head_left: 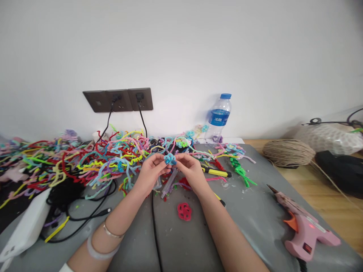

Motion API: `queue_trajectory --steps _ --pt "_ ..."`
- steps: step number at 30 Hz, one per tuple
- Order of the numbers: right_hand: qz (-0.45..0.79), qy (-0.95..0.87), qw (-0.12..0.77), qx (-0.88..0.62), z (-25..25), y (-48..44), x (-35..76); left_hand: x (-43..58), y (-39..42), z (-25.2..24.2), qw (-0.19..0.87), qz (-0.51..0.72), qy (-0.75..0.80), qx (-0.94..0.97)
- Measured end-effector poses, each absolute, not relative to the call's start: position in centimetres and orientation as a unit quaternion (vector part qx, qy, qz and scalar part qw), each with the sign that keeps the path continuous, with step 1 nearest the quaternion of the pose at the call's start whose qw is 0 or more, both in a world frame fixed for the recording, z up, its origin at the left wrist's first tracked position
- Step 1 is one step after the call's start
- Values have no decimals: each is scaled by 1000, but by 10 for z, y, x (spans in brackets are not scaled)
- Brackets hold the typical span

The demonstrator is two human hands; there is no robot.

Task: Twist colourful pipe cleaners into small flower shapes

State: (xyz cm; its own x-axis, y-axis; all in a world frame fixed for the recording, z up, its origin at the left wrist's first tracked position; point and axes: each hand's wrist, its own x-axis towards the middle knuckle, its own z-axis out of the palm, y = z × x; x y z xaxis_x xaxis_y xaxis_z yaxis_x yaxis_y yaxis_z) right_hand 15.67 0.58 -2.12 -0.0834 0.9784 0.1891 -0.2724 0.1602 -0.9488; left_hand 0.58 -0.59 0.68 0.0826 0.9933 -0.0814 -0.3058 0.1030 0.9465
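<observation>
Blue looped flower (pixel 170 159) sits pinched in the fingertips of both left hand (pixel 149 173) and right hand (pixel 191 172), midway between them over the grey table (pixel 181 243), a red flower (pixel 184 211) lying nearer the right forearm (pixel 218 217).

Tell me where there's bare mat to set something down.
The widest nearly bare patch of grey mat lies between the right forearm and the pink glue gun. Another lies in front of the red flower, between the black cable and that forearm. Crowded: along the wall, left and centre, under tangled fuzzy strands.
</observation>
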Motion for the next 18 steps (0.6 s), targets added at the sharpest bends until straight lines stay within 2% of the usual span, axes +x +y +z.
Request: queue_trajectory --steps 6,11,18 --pt "533 -500 576 -367 -21 6 158 4 -7 4 628 480 411 455" --pt "516 -524 578 -354 -20 5 157 4 -5 4 615 501 425 437" --pt "403 -607 597 -337 -18 2 156 1 -2 0 635 522 425 379"
